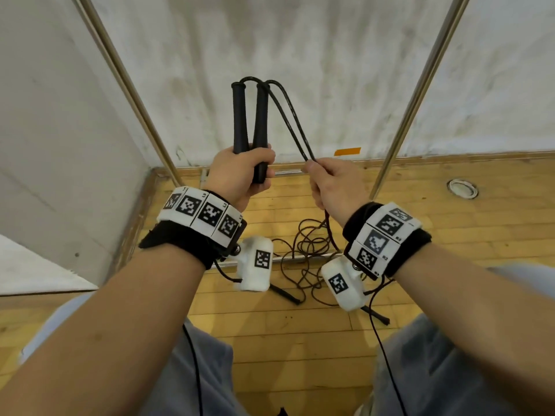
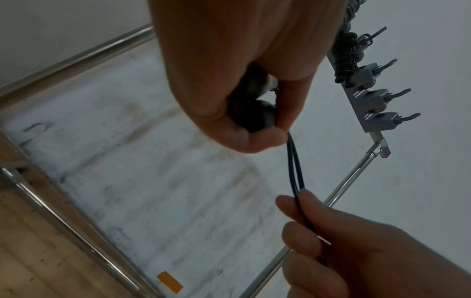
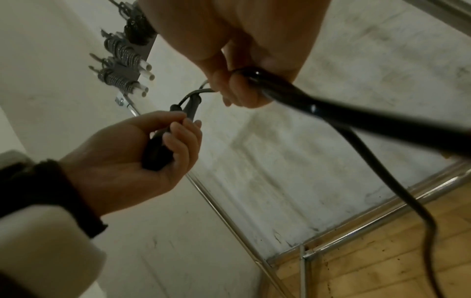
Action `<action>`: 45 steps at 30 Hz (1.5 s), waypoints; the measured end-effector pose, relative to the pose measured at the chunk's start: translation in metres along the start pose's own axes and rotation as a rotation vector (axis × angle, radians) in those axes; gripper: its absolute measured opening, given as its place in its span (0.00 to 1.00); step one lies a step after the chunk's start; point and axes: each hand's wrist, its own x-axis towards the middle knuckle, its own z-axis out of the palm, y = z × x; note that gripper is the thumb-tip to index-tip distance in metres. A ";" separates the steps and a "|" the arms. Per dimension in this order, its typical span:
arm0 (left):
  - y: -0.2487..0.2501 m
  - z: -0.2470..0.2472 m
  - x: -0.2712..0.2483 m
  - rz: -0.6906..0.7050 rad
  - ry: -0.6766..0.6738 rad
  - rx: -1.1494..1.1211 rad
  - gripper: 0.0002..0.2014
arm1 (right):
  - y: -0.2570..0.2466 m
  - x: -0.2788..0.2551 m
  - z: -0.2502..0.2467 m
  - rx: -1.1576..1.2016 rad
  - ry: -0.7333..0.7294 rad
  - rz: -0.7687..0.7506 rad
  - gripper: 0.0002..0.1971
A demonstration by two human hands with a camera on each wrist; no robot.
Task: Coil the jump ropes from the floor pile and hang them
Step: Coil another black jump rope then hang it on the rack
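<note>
The left hand grips two black plastic jump-rope handles upright, the right hand pinches their doubled black cord — the rest trails to the tangled rope pile on the wooden floor.

Gym corner: wooden sports floor, hook rack (coiled ropes hung).

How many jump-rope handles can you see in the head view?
4: two black handles gripped upright in the left hand, two more on the floor by the rope pile; others may be hidden.
</note>
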 end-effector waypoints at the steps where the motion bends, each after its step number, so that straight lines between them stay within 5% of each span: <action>1: -0.001 0.001 0.001 -0.026 -0.020 -0.027 0.07 | 0.000 -0.001 0.002 -0.083 -0.019 -0.027 0.15; 7: -0.011 0.007 0.006 -0.068 0.001 -0.087 0.04 | 0.005 -0.009 0.020 -0.309 -0.210 -0.023 0.10; 11: -0.010 0.004 0.007 -0.085 -0.102 -0.097 0.09 | 0.007 -0.010 0.026 -0.339 -0.317 0.020 0.14; 16: -0.012 0.004 0.006 -0.100 -0.171 -0.188 0.11 | 0.009 -0.015 0.040 -0.144 -0.444 0.161 0.14; 24: -0.011 0.004 0.002 -0.018 -0.055 -0.124 0.06 | 0.009 -0.022 0.042 -0.382 -0.532 0.047 0.17; 28: 0.002 0.002 0.008 0.085 0.124 -0.125 0.02 | 0.012 -0.019 0.035 -0.499 -0.559 0.033 0.11; 34: 0.004 -0.014 0.015 0.262 0.319 0.329 0.07 | 0.006 -0.005 0.012 -0.537 -0.385 -0.082 0.12; 39: -0.007 -0.027 0.016 0.247 0.199 0.922 0.15 | -0.005 0.002 -0.011 -0.616 -0.347 -0.190 0.20; 45: -0.006 -0.032 0.010 0.251 -0.020 1.127 0.28 | -0.014 0.012 -0.029 -0.624 -0.220 -0.244 0.14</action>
